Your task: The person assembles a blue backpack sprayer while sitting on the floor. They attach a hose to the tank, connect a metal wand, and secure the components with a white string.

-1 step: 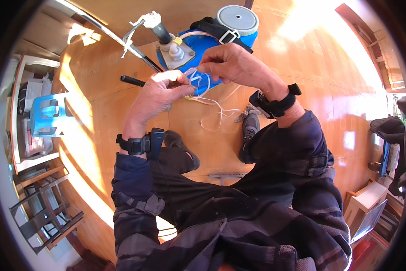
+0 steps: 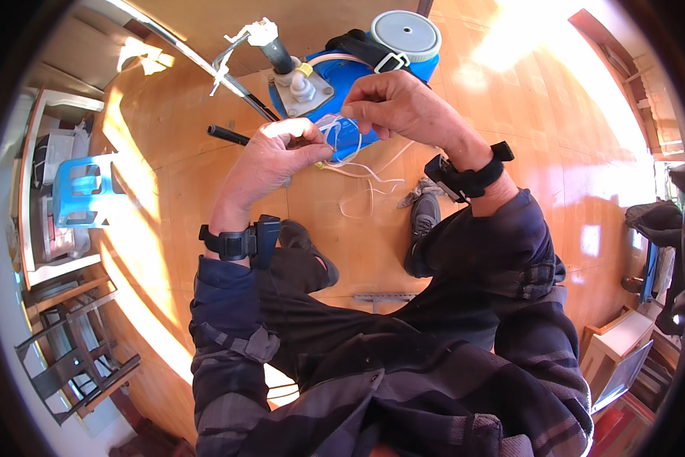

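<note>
Both my hands work at a thin white plastic string (image 2: 332, 122) with loose loops, over the near side of a blue tank (image 2: 338, 78). My left hand (image 2: 270, 156) pinches the string between thumb and forefinger at the left of the loops. At the upper right, my right hand (image 2: 403, 110) has its thumb and fingertips together on another part of it. Loose ends trail down toward the floor. The tank has a round grey lid (image 2: 405, 36), a black strap (image 2: 361, 47) with a buckle, and a grey plate (image 2: 303, 95) with a white fitting.
A black-gripped rod (image 2: 226, 135) lies left of the tank, near a long metal pole (image 2: 197, 61). A blue plastic stool (image 2: 83, 192) stands at the left by a white-edged cabinet. My shoes (image 2: 424, 213) rest on the wooden floor; a pale cloth lies by the right one.
My right hand has shifted very slightly to the right, and the whole view has moved a little. Both hands keep hold of the string.
</note>
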Available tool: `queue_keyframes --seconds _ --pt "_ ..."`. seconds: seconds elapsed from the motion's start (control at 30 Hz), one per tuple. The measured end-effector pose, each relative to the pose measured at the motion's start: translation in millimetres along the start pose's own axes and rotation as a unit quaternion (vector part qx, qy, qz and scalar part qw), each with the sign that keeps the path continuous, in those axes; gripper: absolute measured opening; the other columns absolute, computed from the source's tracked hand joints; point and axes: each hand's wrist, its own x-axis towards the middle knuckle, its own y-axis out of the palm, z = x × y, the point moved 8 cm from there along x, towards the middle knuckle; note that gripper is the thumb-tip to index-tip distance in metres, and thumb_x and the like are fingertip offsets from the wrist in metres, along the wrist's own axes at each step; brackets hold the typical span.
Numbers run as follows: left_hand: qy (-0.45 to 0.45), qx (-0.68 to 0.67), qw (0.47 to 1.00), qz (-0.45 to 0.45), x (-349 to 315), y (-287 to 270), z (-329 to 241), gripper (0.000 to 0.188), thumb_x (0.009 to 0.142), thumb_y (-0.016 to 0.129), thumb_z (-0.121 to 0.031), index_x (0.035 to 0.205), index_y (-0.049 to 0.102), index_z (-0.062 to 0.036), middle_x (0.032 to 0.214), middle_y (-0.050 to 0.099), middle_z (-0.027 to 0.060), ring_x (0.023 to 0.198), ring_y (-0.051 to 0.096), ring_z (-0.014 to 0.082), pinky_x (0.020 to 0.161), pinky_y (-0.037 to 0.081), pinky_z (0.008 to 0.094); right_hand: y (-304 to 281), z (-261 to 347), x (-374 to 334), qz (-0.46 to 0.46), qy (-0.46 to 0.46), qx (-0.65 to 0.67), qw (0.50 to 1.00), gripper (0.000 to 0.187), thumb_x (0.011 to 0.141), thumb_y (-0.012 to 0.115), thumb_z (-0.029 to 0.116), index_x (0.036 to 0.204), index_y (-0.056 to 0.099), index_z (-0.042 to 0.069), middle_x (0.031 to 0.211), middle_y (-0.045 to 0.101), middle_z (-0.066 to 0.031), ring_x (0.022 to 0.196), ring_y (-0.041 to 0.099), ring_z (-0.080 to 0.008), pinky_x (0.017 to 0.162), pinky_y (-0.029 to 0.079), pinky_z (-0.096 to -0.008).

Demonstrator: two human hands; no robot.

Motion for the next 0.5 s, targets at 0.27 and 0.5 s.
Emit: queue_keyframes --seconds 0.27,0.5 --pt "0.012 0.032 0.999 0.023 -1 5 -7 0.011 0.094 0.078 -0.012 0.095 0.069 -0.0051 0.085 0.069 -0.0007 0.08 0.064 0.0073 0.068 0.051 0.0257 12 -25 7 -0.067 0.036 0.292 0.953 0.038 0.099 0.075 0.02 0.126 0.065 -0.004 0.1 0.077 -0.0107 0.085 0.074 -0.0138 0.075 0.058 -0.0257" --pt "-0.023 0.058 0.997 0.036 -1 12 -2 0.015 0.089 0.079 -0.013 0.092 0.07 -0.0014 0.084 0.069 0.002 0.079 0.064 0.0097 0.074 0.051 0.0287 29 -26 10 -0.024 0.042 0.279 0.959 0.027 0.099 0.076 0.019 0.118 0.071 0.0 0.095 0.075 -0.0042 0.082 0.07 -0.0107 0.075 0.056 -0.0268"
